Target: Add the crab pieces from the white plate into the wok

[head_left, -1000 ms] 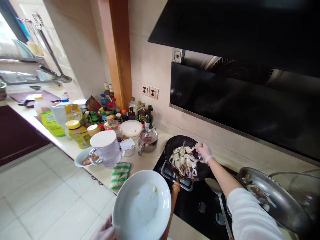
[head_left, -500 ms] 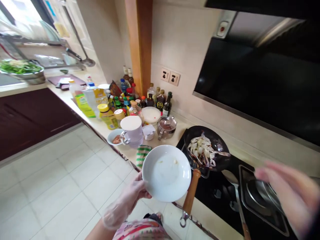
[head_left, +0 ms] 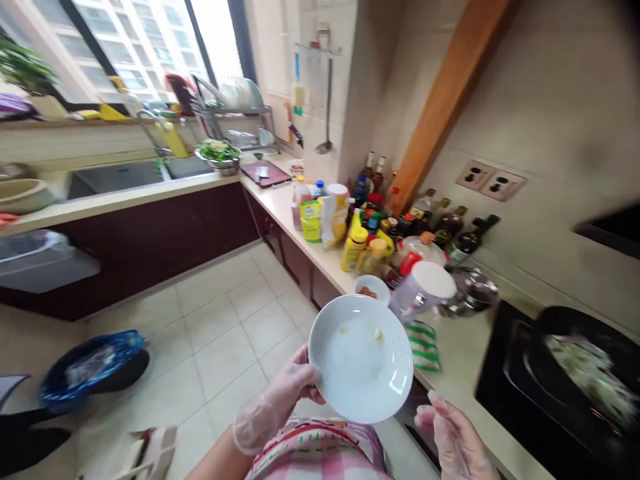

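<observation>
My left hand (head_left: 295, 383), in a clear plastic glove, grips the left rim of a white plate (head_left: 360, 373). The plate is tilted towards me, and a few small pale bits lie on its wet surface. Just off the plate's lower right edge is my right hand (head_left: 455, 433), also gloved, with loosely bent fingers and nothing visible in them. On the stove at the right stands a black wok (head_left: 555, 320) containing pale, blurred pieces of food (head_left: 590, 373).
Bottles and jars crowd the counter, with a lidded plastic jug (head_left: 420, 293), a small bowl (head_left: 375, 287) and a green-striped cloth (head_left: 424, 345) in front. Further off are a sink (head_left: 120, 179), a bowl of greens (head_left: 219, 157) and a chopping board (head_left: 267, 175). A blue-lined bin (head_left: 93, 363) stands on the floor.
The view has swung left, bringing the sink, window and bin into sight. My right hand has come from over the stove to beside the plate, which stays in my left hand.
</observation>
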`<state>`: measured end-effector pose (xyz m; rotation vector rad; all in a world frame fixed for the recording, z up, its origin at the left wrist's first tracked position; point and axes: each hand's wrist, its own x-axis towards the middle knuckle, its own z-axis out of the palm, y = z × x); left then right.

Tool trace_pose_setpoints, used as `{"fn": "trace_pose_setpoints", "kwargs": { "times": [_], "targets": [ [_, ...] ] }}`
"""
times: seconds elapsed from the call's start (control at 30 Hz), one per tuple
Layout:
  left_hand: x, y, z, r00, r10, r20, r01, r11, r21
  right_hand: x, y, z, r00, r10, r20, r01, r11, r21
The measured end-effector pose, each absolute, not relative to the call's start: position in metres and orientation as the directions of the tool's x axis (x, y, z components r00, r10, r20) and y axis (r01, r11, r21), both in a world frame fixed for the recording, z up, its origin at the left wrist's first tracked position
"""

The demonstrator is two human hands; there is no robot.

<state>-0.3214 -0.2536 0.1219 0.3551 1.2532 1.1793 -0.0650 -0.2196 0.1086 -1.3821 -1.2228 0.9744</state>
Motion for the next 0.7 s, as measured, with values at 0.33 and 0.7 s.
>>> {"fn": "trace_pose_setpoints", "kwargs": {
  "times": [0.33,0.7],
  "targets": [
    [-0.506,-0.286,0.104,-0.442,0.704,-0.556,-0.653,0.173,0.737,-0.299,-0.165,0.086,-0.236,0.968,-0.085,0.068,-0.071,-0.995],
    [-0.633,-0.255,0.119,-0.604,0.567,-0.559,-0.607,0.128,0.785,-0.449,-0.086,0.100,-0.387,0.919,0.078,-0.115,0.035,-0.993]
  ]
}}
